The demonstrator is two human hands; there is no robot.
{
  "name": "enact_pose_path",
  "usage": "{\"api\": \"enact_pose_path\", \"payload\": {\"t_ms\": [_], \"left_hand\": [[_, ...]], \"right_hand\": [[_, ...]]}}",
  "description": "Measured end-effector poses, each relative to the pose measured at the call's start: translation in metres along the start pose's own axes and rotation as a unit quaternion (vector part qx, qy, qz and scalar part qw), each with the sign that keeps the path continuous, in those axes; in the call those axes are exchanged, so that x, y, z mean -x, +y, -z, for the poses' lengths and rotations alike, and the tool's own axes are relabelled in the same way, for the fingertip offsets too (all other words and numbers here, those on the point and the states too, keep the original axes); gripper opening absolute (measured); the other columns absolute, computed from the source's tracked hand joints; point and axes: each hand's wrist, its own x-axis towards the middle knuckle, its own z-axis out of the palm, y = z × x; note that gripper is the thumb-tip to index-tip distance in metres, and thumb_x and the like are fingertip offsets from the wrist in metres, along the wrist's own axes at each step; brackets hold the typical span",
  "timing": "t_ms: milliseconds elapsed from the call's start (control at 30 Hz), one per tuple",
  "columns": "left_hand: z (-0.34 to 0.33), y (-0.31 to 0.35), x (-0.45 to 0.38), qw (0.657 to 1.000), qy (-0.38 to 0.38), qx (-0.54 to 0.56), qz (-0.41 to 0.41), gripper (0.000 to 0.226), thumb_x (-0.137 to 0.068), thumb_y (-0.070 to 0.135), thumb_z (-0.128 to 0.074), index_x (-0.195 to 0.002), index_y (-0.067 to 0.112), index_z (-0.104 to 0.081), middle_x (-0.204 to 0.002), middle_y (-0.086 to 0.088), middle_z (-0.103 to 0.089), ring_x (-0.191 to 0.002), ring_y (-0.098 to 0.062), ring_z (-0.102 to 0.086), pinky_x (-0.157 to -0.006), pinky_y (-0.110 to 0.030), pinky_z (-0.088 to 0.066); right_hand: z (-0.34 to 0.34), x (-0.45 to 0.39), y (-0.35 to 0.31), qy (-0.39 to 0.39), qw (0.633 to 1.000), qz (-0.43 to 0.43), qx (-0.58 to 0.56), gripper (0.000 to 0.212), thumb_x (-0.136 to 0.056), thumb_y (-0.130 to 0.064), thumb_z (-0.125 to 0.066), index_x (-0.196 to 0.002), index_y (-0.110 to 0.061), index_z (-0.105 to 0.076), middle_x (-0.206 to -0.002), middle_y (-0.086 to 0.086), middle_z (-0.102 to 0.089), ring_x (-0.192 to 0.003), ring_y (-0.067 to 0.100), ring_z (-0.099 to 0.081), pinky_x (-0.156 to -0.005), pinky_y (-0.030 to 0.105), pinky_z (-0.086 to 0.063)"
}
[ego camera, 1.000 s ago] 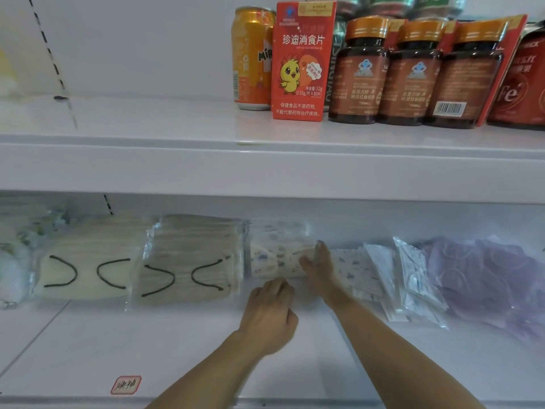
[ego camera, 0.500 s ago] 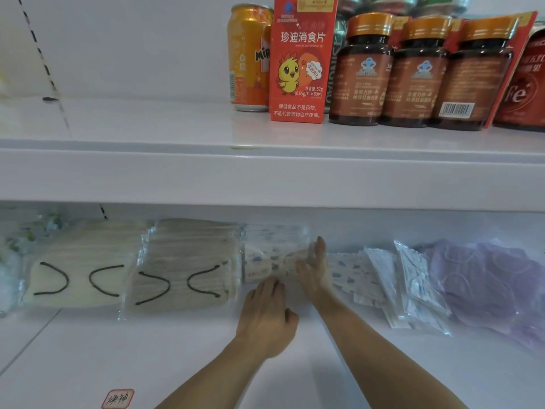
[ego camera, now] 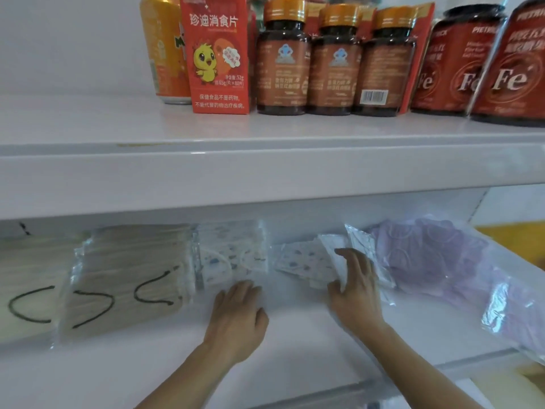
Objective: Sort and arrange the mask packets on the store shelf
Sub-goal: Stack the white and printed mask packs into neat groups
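On the lower shelf [ego camera: 295, 335] lies a row of mask packets. Two beige stacks with black ear loops [ego camera: 129, 276] are at the left, with a stack of white printed packets [ego camera: 233, 255] beside them. Loose printed packets [ego camera: 300, 258] lie further right, and clear packets [ego camera: 359, 240] lean against them. At the far right is a bag of purple masks [ego camera: 436, 261]. My left hand [ego camera: 236, 317] rests flat on the shelf, fingertips against the printed stack's front edge. My right hand [ego camera: 354, 284] lies on the loose and leaning packets with fingers spread.
The upper shelf [ego camera: 265, 160] overhangs the packets and leaves a low gap. On it stand an orange can [ego camera: 160, 48], a red box with a chick [ego camera: 218, 54], three brown bottles [ego camera: 333, 60] and red Fe jars [ego camera: 477, 63]. A yellow surface [ego camera: 513, 240] shows at the right.
My right hand left the right edge of the printed stack and moved right onto the loose packets. My left hand stays at the stack's front. The view came closer and shifted right.
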Motion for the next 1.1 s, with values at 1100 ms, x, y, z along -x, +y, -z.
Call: {"api": "enact_pose_path", "payload": {"t_ms": [1100], "left_hand": [[-0.004, 0.174, -0.157, 0.827, -0.079, 0.365, 0.420, 0.080, -0.065, 0.060, -0.074, -0.128, 0.013, -0.057, -0.127, -0.011, -0.058, -0.116, -0.028, -0.057, -0.101, -0.037, -0.049]], "right_hand": [[0.022, -0.016, 0.079, -0.117, 0.985, -0.121, -0.049, 0.054, -0.075, -0.025, -0.044, -0.127, -0.024, -0.061, -0.138, -0.004, -0.054, -0.125, 0.025, -0.048, -0.106, 0.042, -0.038]]}}
